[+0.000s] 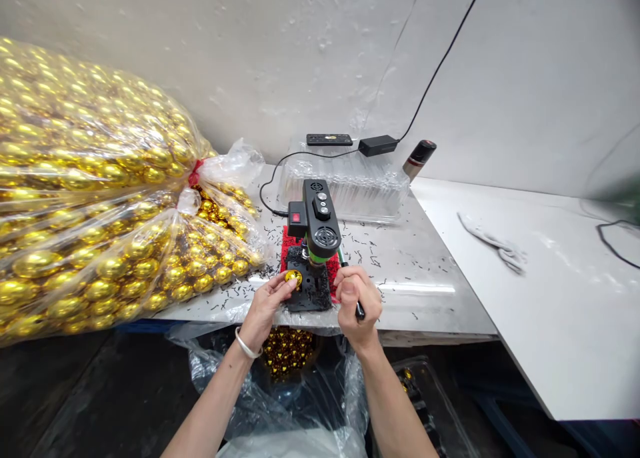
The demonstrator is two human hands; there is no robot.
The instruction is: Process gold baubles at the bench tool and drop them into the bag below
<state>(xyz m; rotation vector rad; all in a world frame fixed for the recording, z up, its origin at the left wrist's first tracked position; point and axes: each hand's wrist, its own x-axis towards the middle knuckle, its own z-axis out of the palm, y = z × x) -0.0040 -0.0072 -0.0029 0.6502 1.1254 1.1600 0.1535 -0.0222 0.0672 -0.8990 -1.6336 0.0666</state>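
Observation:
Between the fingertips of my left hand (267, 305) is a shiny gold ball (294, 278), held at the left side of a small black bench press (323, 218). My right hand (359, 305) is wrapped round the press's black lever handle (360, 311), whose end pokes out below the fist. The press has a red switch, round vents and a green band under its head. Its black base plate (305, 301) sits on a red mat (334, 271). Part of the ball is covered by my thumb and fingers.
Large clear bags of gold balls (90, 245) fill the left. Behind the press lies a clear plastic box (350, 195) with a power adapter (379, 145); a spray can (420, 159) leans beside it. Black shavings litter the metal table (425, 305). Below, an open bag holds gold balls (287, 355). Gloves (493, 241) lie right.

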